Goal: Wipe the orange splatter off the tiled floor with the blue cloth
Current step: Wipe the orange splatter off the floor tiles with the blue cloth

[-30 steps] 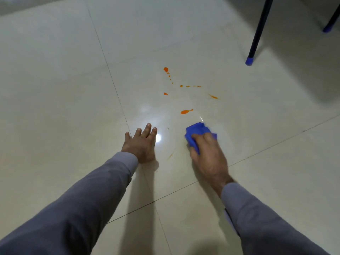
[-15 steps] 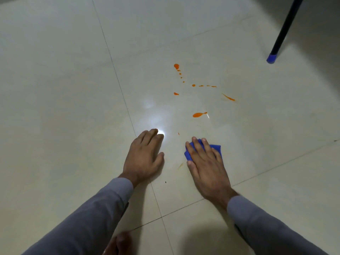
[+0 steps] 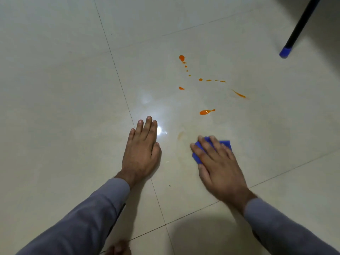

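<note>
Blue cloth (image 3: 226,143), orange splatter (image 3: 205,112), cream tiled floor (image 3: 55,107)

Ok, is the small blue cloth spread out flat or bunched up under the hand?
Flat: the blue cloth lies pressed to the tiled floor under the right hand, fingers straight.

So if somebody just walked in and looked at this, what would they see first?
Probably the bright orange splatter, a scatter of drops and streaks on the pale glossy tiled floor, just beyond the hands. Next, the small blue cloth pressed flat under the right hand, with the left hand spread on the floor beside it. At the top right stands a black furniture leg with a blue cap.
</note>
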